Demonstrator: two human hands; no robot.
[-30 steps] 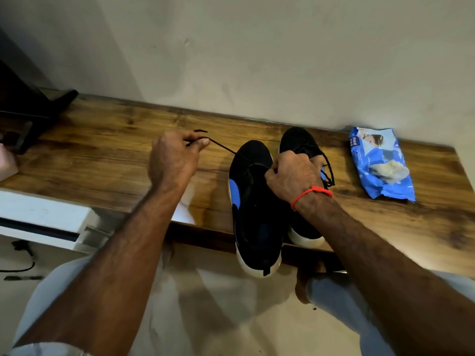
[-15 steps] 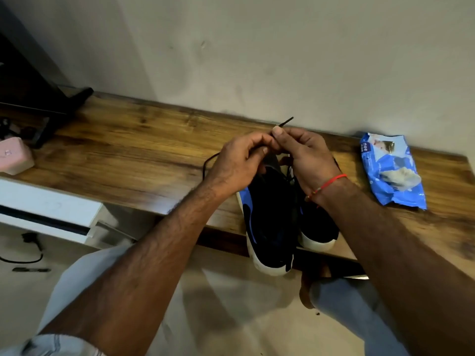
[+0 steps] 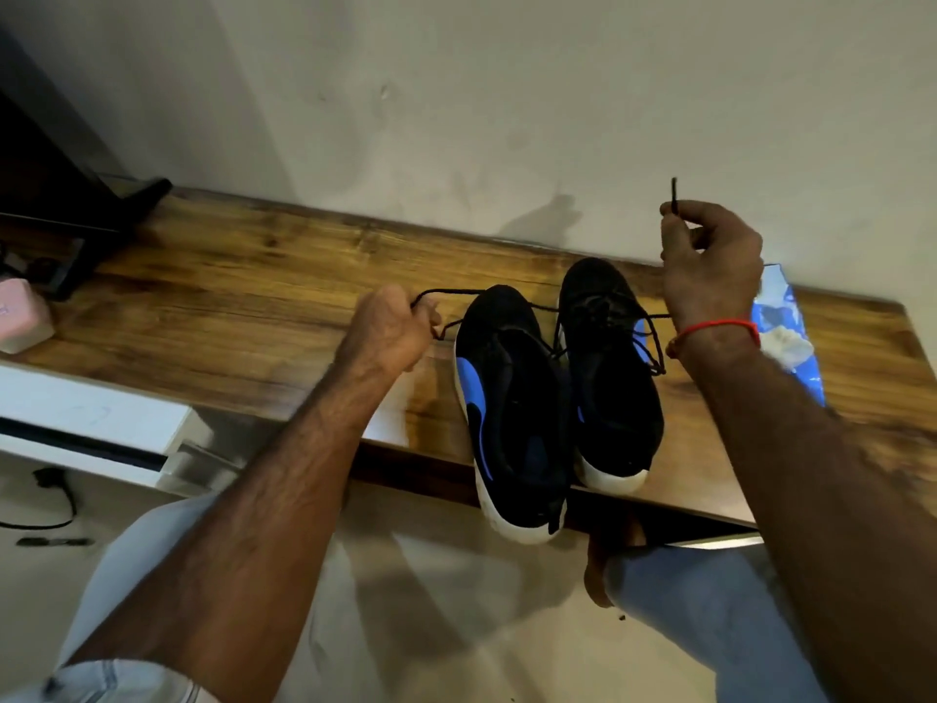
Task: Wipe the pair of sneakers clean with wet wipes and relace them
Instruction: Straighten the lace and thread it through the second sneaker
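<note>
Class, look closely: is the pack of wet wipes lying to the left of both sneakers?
No: the wet wipes pack lies right of both sneakers, behind the right hand.

Dim, warm indoor light falls from above and behind the camera, casting soft arm shadows on the wall [image 3: 507, 93] and floor [image 3: 431, 601]. Wide-angle bending curves the edges; the lower corners blur.

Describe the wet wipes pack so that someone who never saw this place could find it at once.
Look along the wooden shelf against the pale wall, toward its right end. Past the two black sneakers, behind the right hand with the red thread on its wrist, lies the wet wipes pack. It is the only blue and white thing there, a soft crinkled packet, partly hidden by the arm.
</note>
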